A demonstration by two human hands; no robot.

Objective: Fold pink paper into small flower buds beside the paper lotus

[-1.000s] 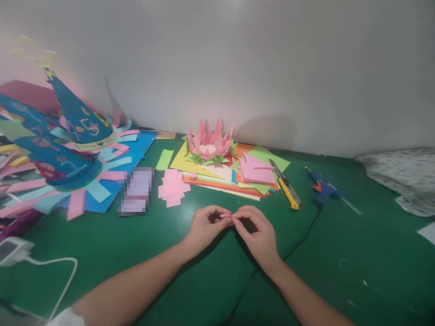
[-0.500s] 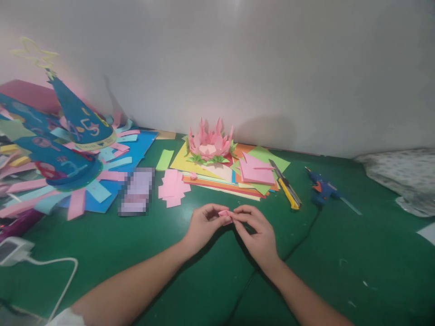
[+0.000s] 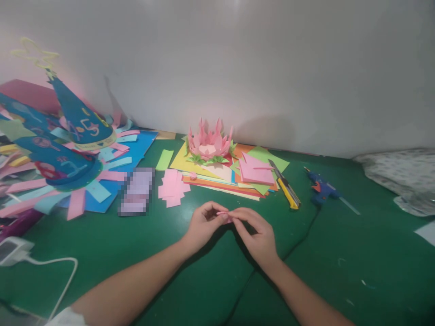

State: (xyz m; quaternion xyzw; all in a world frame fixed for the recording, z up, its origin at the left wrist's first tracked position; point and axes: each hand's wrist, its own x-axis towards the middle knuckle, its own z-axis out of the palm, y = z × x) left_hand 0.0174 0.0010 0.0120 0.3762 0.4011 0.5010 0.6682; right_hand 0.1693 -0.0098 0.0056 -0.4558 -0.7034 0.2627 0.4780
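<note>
Compared with half a second ago, the small pink paper piece (image 3: pixel 223 212) has turned between the fingers: its broad face then showed, and now it appears as a narrower, tilted strip. The left hand (image 3: pixel 203 228) and the right hand (image 3: pixel 257 233) have barely shifted; the fingers of both pinch the piece, in front of the pink paper flower (image 3: pixel 210 151). The flower itself has not moved.

It sits on coloured sheets (image 3: pixel 180 160) lying on a glossy green surface (image 3: pixel 340 271), close to a plain pale wall (image 3: pixel 217 59) behind it. To the flower's left are pink slips (image 3: pixel 172 186) and, farther off, blue cone hats (image 3: pixel 84 117). To its right lie a yellow cutter (image 3: pixel 288 190), a blue glue gun (image 3: pixel 322 190) and, farthest, a patterned pale cloth (image 3: pixel 397 176).
</note>
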